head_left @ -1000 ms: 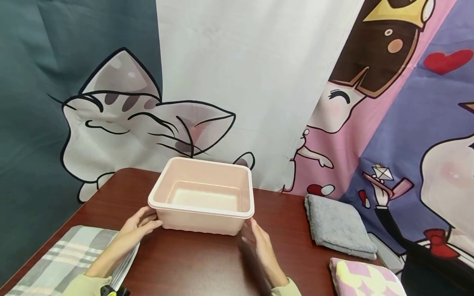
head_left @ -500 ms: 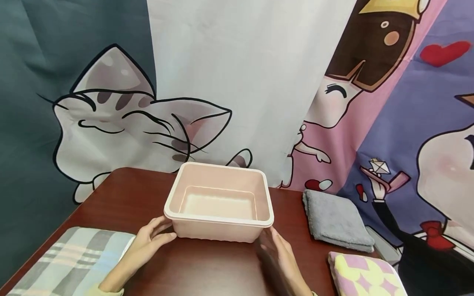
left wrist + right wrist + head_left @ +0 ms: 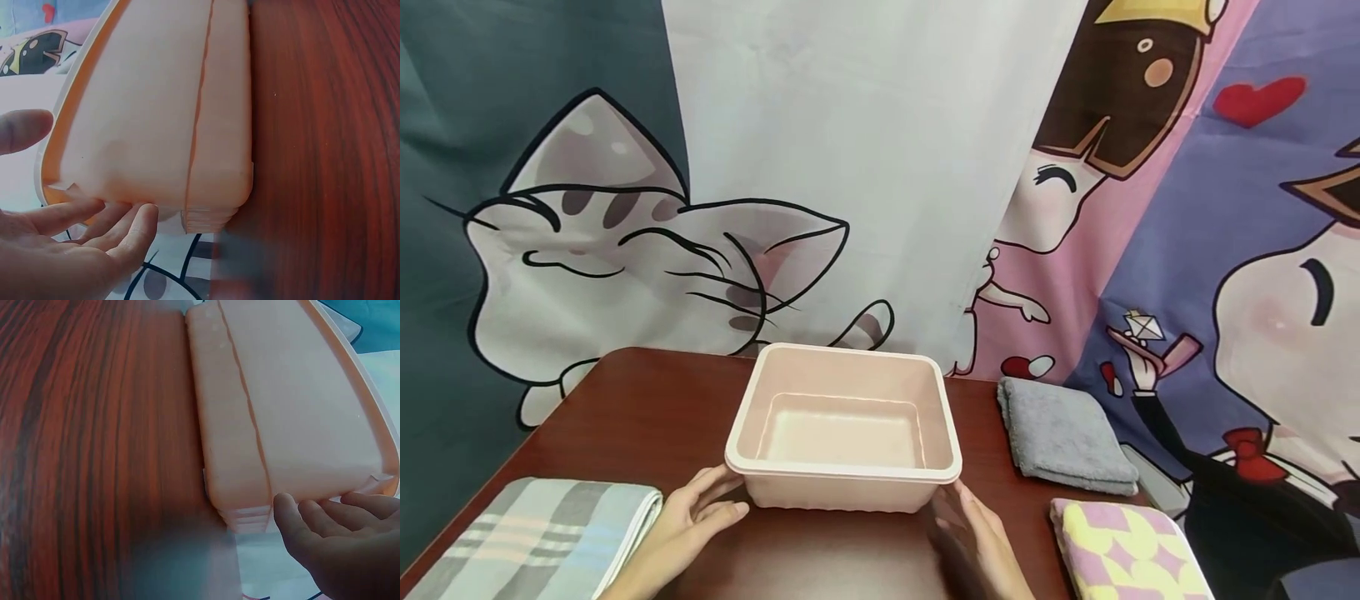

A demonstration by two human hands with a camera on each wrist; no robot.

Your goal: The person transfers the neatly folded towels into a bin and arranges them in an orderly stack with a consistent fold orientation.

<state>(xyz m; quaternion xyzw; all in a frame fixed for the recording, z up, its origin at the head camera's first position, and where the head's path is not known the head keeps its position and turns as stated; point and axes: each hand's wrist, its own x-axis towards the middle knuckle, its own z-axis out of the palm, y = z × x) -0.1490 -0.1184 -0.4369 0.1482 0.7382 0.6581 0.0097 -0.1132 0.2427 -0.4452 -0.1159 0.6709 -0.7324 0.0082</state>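
An empty pale pink plastic storage bin (image 3: 842, 493) with a rolled rim sits on the dark red-brown table (image 3: 647, 417), between both hands. At its left end my left hand (image 3: 688, 529) has fingertips against the wall just under the rim; the thumb stands apart from the wall. In the left wrist view, the extended fingers of that left hand (image 3: 81, 247) meet the bin's end. My right hand (image 3: 985, 537) touches the opposite end, partly hidden behind the front corner. The right wrist view has the right hand (image 3: 340, 540) with its fingertips along that end wall.
A folded plaid towel (image 3: 550, 533) lies at the table's left edge. To the right are a folded grey towel (image 3: 1063, 433) and a pink-and-yellow patterned towel (image 3: 1131, 550). A cartoon-printed curtain (image 3: 865, 167) hangs directly behind the table.
The bin has shifted right across the table, closer to the grey towel, with both hands staying at its ends. The head view has turned slightly to the right.
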